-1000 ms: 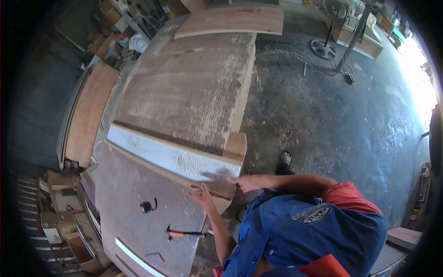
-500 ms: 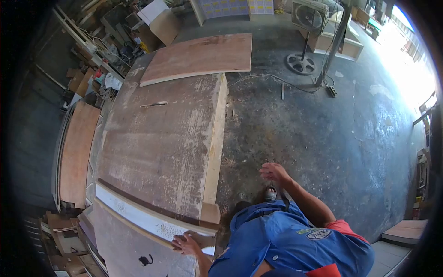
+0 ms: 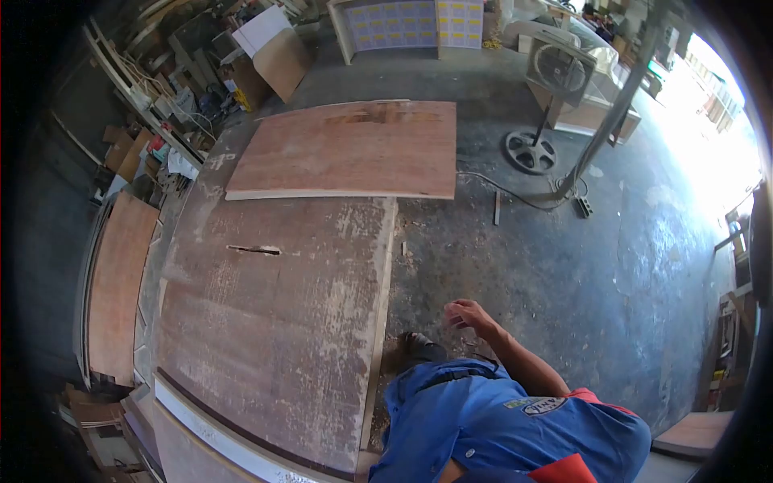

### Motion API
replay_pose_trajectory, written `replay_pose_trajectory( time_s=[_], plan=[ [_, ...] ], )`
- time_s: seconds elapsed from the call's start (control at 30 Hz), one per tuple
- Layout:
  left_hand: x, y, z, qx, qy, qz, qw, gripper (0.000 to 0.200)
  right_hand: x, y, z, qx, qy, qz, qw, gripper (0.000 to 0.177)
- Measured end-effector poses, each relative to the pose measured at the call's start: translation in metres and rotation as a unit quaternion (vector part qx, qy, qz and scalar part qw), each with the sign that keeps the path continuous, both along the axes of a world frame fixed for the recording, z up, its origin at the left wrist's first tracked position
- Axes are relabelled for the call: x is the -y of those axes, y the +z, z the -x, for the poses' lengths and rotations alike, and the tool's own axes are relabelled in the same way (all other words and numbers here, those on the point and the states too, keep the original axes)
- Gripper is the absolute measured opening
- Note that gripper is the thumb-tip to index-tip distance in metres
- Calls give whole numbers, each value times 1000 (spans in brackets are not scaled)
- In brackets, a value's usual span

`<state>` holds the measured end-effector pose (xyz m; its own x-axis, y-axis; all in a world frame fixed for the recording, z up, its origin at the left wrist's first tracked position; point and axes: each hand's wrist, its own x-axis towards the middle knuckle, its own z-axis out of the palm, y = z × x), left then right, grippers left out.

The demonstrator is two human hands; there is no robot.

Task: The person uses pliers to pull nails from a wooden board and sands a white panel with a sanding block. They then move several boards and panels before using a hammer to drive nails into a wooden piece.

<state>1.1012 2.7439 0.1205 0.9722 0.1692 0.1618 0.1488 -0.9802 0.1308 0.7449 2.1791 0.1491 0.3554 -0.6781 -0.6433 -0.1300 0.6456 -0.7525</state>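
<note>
My right hand hangs in the air over the floor, right of the workbench, its fingers loosely bent and apart. It holds nothing I can see. My left hand is out of view. Nearest to my body is the large worn wooden bench top, scuffed with pale patches and cut by a dark slot. A reddish plywood panel lies across its far end, jutting past the right edge. Along the near side runs a long white-faced board with wooden edges.
A pedestal fan with a round base stands ahead on the right, near a metal post. A power strip and cable lie on the floor. More panels lean at the left. A shelf unit stands at the back.
My view has shifted forward along the bench. My left hand, earlier on the white-faced board, has left the frame. My right hand's fingers are more bent, and my feet have stepped.
</note>
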Motion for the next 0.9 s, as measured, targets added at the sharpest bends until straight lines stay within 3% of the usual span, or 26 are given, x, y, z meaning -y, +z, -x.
replay_pose_trajectory(
  time_s=[0.13, 0.27, 0.3, 0.33, 0.37, 0.4, 0.43, 0.47, 0.53, 0.63, 0.67, 0.73, 0.83, 0.9],
  plan=[
    [76, 13, -63, 61, 1, 105, 993, 48, 109, -14, -8, -11, -52, 125, 991, 32],
    [190, -5, -153, 44, -129, 359, 923, 37, 213, 16, -6, -13, -124, 214, 969, 29],
    [268, 12, -141, 83, -132, 341, 927, 34, 242, 18, -4, -39, -120, 244, 962, 29],
    [323, 2, -137, 75, -203, 405, 888, 36, 271, 19, -1, -64, -113, 275, 953, 30],
    [380, 7, -125, 47, -255, 388, 885, 38, 305, 15, 1, -57, -129, 304, 942, 29],
    [435, 12, -110, 10, -324, 438, 838, 38, 336, 6, 2, -47, -143, 332, 931, 29],
    [492, 37, -85, -59, -356, 432, 827, 38, 367, -6, 10, -67, -144, 351, 923, 30],
    [536, 33, -76, -94, -429, 339, 832, 37, 404, -13, 12, -84, -140, 372, 914, 31],
    [634, 89, -22, -208, -465, 393, 766, 38, 439, 25, 3, 11, -156, 326, 933, 31],
    [733, 84, 17, -247, -566, 361, 699, 53, 548, -49, 38, -36, -132, 368, 920, 30],
    [760, 79, 31, -239, -569, 352, 703, 59, 569, -50, 35, -39, -103, 405, 908, 29],
    [806, 60, 50, -227, -558, 345, 720, 65, 597, -29, 38, 30, -156, 195, 968, 24],
    [848, 36, 67, -183, -570, 268, 755, 76, 623, -13, 19, 20, -200, 188, 961, 25],
    [859, 55, 77, -289, -527, 274, 751, 83, 642, -24, 22, -29, -198, 220, 955, 29]
  ],
)
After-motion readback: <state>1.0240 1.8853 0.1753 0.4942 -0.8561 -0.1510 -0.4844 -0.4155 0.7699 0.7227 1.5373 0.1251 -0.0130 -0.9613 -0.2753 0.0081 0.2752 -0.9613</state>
